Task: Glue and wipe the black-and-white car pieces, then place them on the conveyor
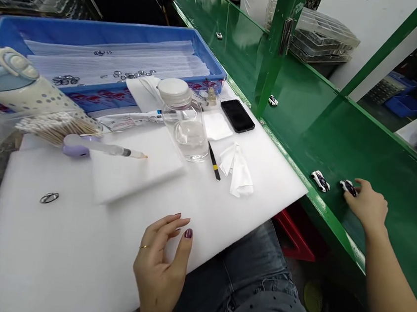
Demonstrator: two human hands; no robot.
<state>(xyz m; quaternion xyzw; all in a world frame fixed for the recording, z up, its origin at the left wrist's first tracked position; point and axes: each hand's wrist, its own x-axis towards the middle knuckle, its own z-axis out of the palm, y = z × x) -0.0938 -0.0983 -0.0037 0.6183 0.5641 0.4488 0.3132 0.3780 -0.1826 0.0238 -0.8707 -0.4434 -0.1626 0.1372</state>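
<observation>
From the head camera, the right hand (367, 206) was stretched far out over the green conveyor belt (381, 144), fingertips down on a small toy car (348, 187). The fingers curled over the car's near end; whether they had pinched it or only touched it, I could not tell. The car lay just ahead and to the left of the knuckles, its long axis running roughly along the belt. A second toy car (319, 180) sat just beside it, further left, untouched and lined up the same way. Two more tiny cars showed further up the belt, well apart.

The left hand (161, 265) was back over the white foam sheet (71, 260), palm up-ish, fingers loosely spread and holding nothing. It was well away from the cars; the right was clearly the nearer hand.

On the sheet lay a glass jar (187, 121) with a white lid, a black phone (237, 115), a black tweezer tool (214, 161) beside crumpled white wipes (238, 171), a purple-handled brush pen (97, 149), a bundle of cotton swabs (57, 127) and one small metal ring (49, 198). Behind stood a blue tray (105, 33) of clear sheets.
</observation>
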